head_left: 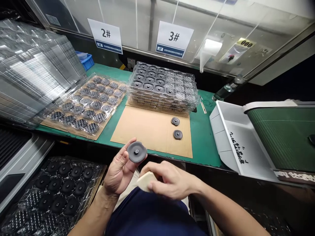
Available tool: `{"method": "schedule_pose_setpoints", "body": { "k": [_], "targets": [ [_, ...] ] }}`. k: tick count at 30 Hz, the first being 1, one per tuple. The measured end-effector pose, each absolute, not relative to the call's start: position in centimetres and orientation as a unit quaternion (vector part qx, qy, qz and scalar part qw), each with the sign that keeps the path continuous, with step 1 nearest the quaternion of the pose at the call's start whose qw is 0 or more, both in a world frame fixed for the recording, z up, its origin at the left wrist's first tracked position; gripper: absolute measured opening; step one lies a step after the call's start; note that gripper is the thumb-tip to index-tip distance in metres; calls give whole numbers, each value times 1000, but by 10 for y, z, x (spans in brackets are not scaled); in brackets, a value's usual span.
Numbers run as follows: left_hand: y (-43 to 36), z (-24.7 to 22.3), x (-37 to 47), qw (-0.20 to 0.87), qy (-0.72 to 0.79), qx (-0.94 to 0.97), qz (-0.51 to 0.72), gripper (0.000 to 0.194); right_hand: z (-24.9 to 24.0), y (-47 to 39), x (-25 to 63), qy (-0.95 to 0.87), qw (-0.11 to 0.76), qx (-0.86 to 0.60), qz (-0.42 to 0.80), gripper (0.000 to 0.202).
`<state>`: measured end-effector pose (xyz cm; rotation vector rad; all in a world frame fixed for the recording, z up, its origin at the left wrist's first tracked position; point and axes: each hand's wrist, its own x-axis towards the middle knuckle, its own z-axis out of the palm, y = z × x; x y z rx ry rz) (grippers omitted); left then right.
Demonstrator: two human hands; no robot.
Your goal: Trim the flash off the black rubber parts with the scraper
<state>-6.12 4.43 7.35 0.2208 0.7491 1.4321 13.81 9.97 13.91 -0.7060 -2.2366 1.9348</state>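
Observation:
My left hand point(120, 172) grips a round black plastic disc point(136, 151) by its edge, its face with the small raised centre turned up. Close beside it, my right hand point(169, 180) is closed around a cream-coloured pad point(147, 181), which looks like a sponge or folded cloth. Pad and disc are apart. Beyond my hands, two similar discs, one nearer point(178, 134) and one farther point(175, 121), lie on a cardboard sheet point(147, 127). Behind them stands a stack of clear trays point(162, 95); the top one is partly filled with black discs.
A disc-filled tray point(86, 101) lies left, beside tall stacked clear trays point(36, 72). Another tray of discs point(61, 186) sits low at left. At right, a white bin point(223, 137) with small black scraps adjoins a green conveyor belt point(283, 131). A bottle point(227, 88) stands behind.

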Motion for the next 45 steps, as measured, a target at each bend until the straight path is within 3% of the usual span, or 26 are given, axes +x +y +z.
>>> {"method": "schedule_pose_setpoints", "body": {
  "k": [5,11,19,28,31,37,41,45],
  "targets": [
    [44,73,-46,689,360,87,623,49,92,91,141,-532,112,-283,790,38],
    [43,72,-27,677,418,95,599,50,66,85,137,-490,213,-363,763,58],
    [45,65,-8,608,513,228,561,59,66,86,151,-552,245,-390,695,57],
    [62,61,3,476,615,379,502,41,64,87,172,-648,284,-365,606,55],
    [71,59,6,476,623,387,485,37,60,92,181,-661,287,-357,594,55],
    [107,57,3,526,641,326,454,50,45,108,215,-645,308,-387,582,48],
    [162,73,-8,446,656,387,471,58,15,126,258,-614,394,-516,449,46],
    [246,108,-13,268,634,584,430,54,-33,143,306,-607,441,-616,240,40]
  ]
}}
